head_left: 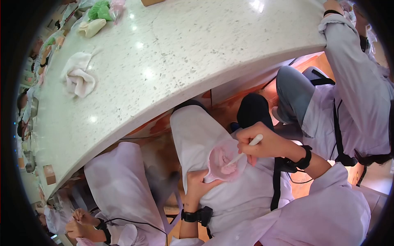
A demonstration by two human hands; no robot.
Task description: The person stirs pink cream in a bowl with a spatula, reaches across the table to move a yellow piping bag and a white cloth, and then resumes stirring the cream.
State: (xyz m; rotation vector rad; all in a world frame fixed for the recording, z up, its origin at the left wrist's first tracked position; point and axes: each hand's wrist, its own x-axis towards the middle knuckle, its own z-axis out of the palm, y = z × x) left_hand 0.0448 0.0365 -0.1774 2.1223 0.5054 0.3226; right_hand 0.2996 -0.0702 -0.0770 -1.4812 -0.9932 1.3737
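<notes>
The left hand (199, 184) clasps the near side of a mixing bowl (240, 168) resting on the lap (195, 133); the right hand (260, 142) is closed round a white-handled stirrer (256, 140), its tip in pink paste (224, 158). Good stirring here should mean a firm hold on the rim — bowl braced against the thigh — and slow sweeps along the wall. Counted outward: one bowl, one stirrer, two black wrist straps (197, 215) on these arms; on the speckled countertop (197, 41), one crumpled white cloth (80, 78) and one green bag (99, 10).
</notes>
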